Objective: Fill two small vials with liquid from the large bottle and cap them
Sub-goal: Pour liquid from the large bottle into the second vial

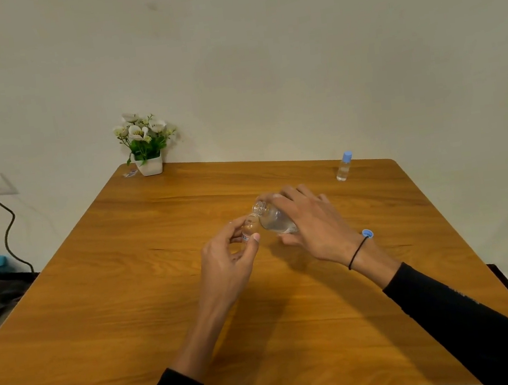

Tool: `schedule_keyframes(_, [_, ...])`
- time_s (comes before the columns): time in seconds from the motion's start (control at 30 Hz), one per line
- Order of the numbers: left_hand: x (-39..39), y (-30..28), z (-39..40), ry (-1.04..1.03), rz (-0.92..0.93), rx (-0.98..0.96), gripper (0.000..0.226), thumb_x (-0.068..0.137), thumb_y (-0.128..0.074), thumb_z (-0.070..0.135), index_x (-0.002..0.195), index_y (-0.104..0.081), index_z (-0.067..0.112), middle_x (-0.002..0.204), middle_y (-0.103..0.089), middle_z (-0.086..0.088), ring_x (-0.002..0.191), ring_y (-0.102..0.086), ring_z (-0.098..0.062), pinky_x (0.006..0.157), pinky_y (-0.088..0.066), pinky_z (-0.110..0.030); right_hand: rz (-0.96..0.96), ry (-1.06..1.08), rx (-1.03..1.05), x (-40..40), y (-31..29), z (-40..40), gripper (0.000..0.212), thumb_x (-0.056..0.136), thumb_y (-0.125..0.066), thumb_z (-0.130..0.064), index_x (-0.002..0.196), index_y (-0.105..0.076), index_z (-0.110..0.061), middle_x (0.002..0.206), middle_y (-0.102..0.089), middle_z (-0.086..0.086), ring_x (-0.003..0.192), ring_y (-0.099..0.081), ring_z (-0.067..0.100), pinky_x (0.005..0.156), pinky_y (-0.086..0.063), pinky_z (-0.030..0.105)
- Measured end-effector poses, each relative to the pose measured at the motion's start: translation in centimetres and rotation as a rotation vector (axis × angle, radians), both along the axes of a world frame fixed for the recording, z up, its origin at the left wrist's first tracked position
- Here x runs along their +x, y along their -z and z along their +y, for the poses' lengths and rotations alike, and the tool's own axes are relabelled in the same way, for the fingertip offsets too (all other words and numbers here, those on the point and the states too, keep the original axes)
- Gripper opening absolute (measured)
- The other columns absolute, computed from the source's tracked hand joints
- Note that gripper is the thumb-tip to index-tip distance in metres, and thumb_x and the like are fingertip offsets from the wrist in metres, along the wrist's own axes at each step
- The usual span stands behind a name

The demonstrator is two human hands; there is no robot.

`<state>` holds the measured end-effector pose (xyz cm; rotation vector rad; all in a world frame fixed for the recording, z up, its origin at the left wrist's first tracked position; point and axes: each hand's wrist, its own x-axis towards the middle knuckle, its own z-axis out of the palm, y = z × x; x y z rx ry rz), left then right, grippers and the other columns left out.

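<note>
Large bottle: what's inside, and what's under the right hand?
The large bottle is tilted, uncapped, with clear liquid pooled in its lower side. The right hand covers its far end, so the base is hidden. Its mouth meets the small vial pinched by the left hand.

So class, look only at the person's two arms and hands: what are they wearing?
Both arms wear long dark sleeves, pushed up a little so the wrists are bare. The right sleeve carries a small pale marking along the forearm. A thin black band circles the wrist of the right hand. The left hand is bare: no gloves, rings or watch show.
</note>
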<state>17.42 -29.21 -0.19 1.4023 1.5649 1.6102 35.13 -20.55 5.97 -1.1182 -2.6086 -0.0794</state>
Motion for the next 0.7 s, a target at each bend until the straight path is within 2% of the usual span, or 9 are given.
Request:
schedule_keyframes(0.2, [-0.1,0.0,-0.1,0.017,-0.004,0.009,0.031,0.097,-0.074,0.014,0.127,-0.073,0.024,0.107,-0.076,0.011,0.100,-0.068,0.000,0.072,-0.058,-0.011,-0.023,0.005,0.000,0.1,0.1,-0.1,0.082,0.087,-0.080,-0.043,0.154,-0.034,-0.040,0.140,-0.051,-0.006,0.125,-0.045,0.016,0.095,-0.045,0.041])
schedule_keyframes(0.37, [-0.1,-0.4,-0.2,0.024,-0.002,0.014,0.035,0.097,-0.075,0.012,0.123,-0.069,0.033,0.104,-0.073,0.017,0.098,-0.066,0.004,0.072,-0.059,-0.012,-0.064,0.018,0.032,0.3,-0.1,0.0,0.082,0.087,-0.079,-0.045,0.154,-0.031,-0.042,0.138,-0.051,-0.007,0.124,-0.045,0.017,0.094,-0.046,0.042])
schedule_keyframes(0.6, [-0.1,-0.3,0.0,0.020,0.009,0.014,0.037,0.096,-0.076,0.016,0.121,-0.066,0.042,0.104,-0.074,0.017,0.101,-0.068,0.000,0.075,-0.062,-0.016,-0.110,0.014,0.053,0.5,-0.8,0.1,0.081,0.089,-0.078,-0.041,0.154,-0.030,-0.044,0.140,-0.050,-0.006,0.123,-0.045,0.018,0.093,-0.045,0.042])
schedule_keyframes(0.7, [-0.2,-0.1,0.2,0.020,0.019,0.017,0.035,0.096,-0.076,0.017,0.124,-0.068,0.037,0.104,-0.073,0.017,0.102,-0.068,0.000,0.074,-0.062,-0.015,-0.125,0.011,0.055,0.6,-1.0,0.2,0.081,0.089,-0.079,-0.042,0.153,-0.030,-0.045,0.138,-0.050,-0.007,0.122,-0.045,0.017,0.091,-0.044,0.041])
